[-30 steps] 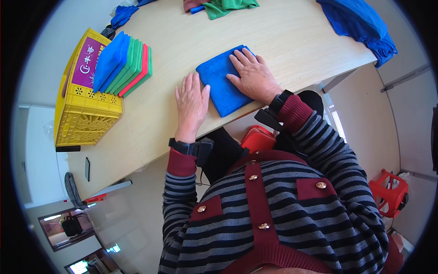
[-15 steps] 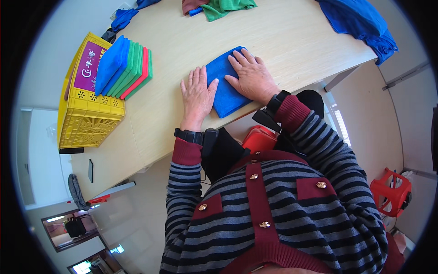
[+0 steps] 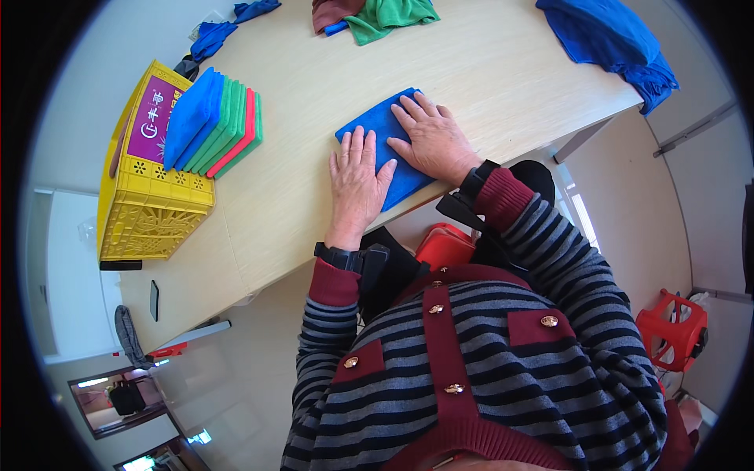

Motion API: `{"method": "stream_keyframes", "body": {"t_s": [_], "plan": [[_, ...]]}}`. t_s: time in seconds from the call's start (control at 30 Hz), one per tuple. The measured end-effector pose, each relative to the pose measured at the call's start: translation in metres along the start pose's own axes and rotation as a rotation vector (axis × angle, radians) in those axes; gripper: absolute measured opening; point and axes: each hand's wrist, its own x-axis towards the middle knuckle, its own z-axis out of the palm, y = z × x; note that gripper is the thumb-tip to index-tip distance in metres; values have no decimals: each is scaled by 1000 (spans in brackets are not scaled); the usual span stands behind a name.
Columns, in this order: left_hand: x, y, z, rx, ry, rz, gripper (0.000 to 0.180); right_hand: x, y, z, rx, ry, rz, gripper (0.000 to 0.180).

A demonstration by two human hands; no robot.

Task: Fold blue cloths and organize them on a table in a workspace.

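A folded blue cloth (image 3: 371,128) lies flat at the near edge of the table, turned at a slant. My left hand (image 3: 358,177) rests on its left side with the fingers stretched forward, covering part of the near left edge. Flat over the right side lies my right hand (image 3: 434,140), its fingers spread and its thumb pointing toward the middle of the cloth. Both hands press from above and grip nothing. Black straps with small devices sit on both wrists.
On the left, a yellow plastic crate (image 3: 157,224) stands beside a stack of folded blue, green and red cloths (image 3: 220,125). Loose green cloth (image 3: 389,17) lies at the far side, and a blue heap (image 3: 605,35) overhangs the right edge. A dark phone-like slab (image 3: 154,301) lies front left.
My left hand has slid right, from beside the cloth onto its left part. The cloth's far left corner now shows farther left. My right hand stays nearly in place.
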Motion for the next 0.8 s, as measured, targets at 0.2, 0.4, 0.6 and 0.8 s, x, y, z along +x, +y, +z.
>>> {"method": "stream_keyframes", "body": {"t_s": [0.2,0.4,0.6,0.8], "plan": [[-3,2,-1,22,6,-2,67,1,-2,-5,9,-7,2,65],[-3,1,0,7,6,0,66,11,-16,-9,-95,4,-136,63],[-2,1,1,53,-19,-7,66,23,-7,9,98,-33,-154,61],[-3,-1,0,27,-1,2,66,21,1,2,47,-42,-46,61]]}}
